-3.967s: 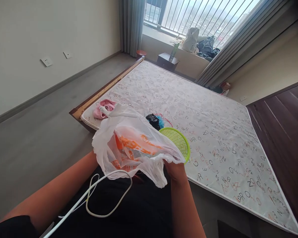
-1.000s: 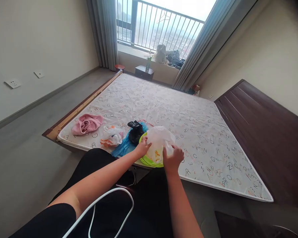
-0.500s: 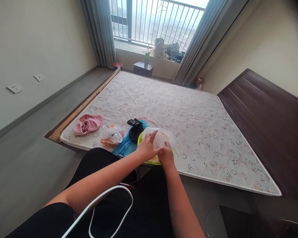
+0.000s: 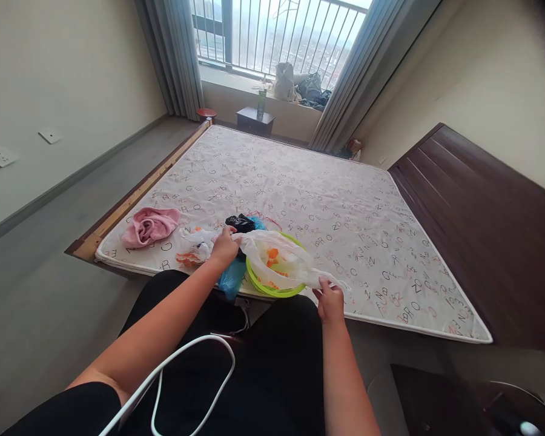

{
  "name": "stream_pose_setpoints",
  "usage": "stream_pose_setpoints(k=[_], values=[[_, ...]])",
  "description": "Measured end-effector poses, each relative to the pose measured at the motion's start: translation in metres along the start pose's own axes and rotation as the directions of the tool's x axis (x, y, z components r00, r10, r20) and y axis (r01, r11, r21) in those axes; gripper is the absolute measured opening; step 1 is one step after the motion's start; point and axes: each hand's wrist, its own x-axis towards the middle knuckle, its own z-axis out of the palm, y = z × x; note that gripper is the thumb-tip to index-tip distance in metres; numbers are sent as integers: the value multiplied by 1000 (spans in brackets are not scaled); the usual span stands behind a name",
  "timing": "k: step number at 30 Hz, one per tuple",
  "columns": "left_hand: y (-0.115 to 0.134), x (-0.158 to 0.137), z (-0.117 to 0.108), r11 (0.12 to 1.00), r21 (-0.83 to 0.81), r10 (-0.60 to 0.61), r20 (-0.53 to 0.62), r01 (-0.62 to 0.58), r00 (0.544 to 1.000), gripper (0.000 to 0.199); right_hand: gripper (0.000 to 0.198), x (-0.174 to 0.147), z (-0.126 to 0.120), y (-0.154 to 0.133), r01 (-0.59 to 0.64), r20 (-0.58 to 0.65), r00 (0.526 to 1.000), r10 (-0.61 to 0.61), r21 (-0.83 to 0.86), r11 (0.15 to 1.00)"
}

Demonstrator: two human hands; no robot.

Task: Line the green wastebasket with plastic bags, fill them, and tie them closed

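Note:
Stretched between my two hands is a white plastic bag (image 4: pixel 295 257) with orange print. My left hand (image 4: pixel 226 247) pinches one end of it, and my right hand (image 4: pixel 330 301) grips the other end. Under the bag sits a lime-green basin (image 4: pixel 254 280), partly covered by it. A black plastic bag (image 4: pixel 240 223) lies just behind my left hand. Part of a blue plastic bag (image 4: pixel 231 280) shows beside the basin. Left of my left hand rests a crumpled white bag with orange print (image 4: pixel 197 243), and beyond it a pink towel (image 4: pixel 152 227).
All this lies at the near edge of a letter-print mattress (image 4: pixel 263 172). A dark headboard (image 4: pixel 481 242) stands on the right. A white cable (image 4: pixel 213 339) loops over my lap. Near the window is a small dark table (image 4: pixel 254 121) with a green glass.
My hands have moved apart, the left one leftward and the right one rightward. The white bag, bunched before, is now pulled out wide. The view has shifted slightly.

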Motion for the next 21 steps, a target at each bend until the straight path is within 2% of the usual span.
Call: stream_pose_setpoints(k=[2, 3, 6, 8, 10, 12, 15, 17, 20, 21], values=[[-6, -5, -12, 986, -84, -139, 66, 144, 988, 19, 37, -3, -8, 1, -177, 51, 984, 173, 89, 980], [-10, -9, -16, 975, -106, -184, 115, 196, 976, 13, 36, -6, -10, 2, -236, 104, 969, 222, 145, 961], [-21, -22, -20, 926, -239, -225, 271, 292, 936, 17, 29, -14, -13, 6, -290, 249, 943, 222, 280, 915], [-28, -27, -18, 847, -370, -232, 391, 383, 891, 25, 22, -16, -14, 12, -285, 273, 941, 201, 314, 906], [-33, -29, -14, 790, -416, -254, 448, 451, 858, 27, 20, -16, -17, 20, -280, 269, 942, 198, 311, 908], [-40, -30, -9, 817, -360, -301, 399, 450, 866, 26, 30, -12, -24, 29, -266, 286, 940, 187, 269, 926], [-51, -31, -1, 875, -272, -332, 267, 401, 905, 25, 41, -1, -31, 40, -189, 286, 945, 156, 92, 978], [-57, -32, 4, 894, -252, -323, 214, 371, 922, 27, 38, 10, -32, 43, -136, 248, 959, 136, -17, 991], [-58, -30, 12, 914, -235, -305, 137, 330, 942, 25, 26, 24, -30, 32, -91, 183, 978, 99, -56, 994], [-56, -28, 15, 917, -237, -301, 115, 320, 947, 23, 33, 24, -30, 25, -32, 162, 986, 47, -93, 995]])
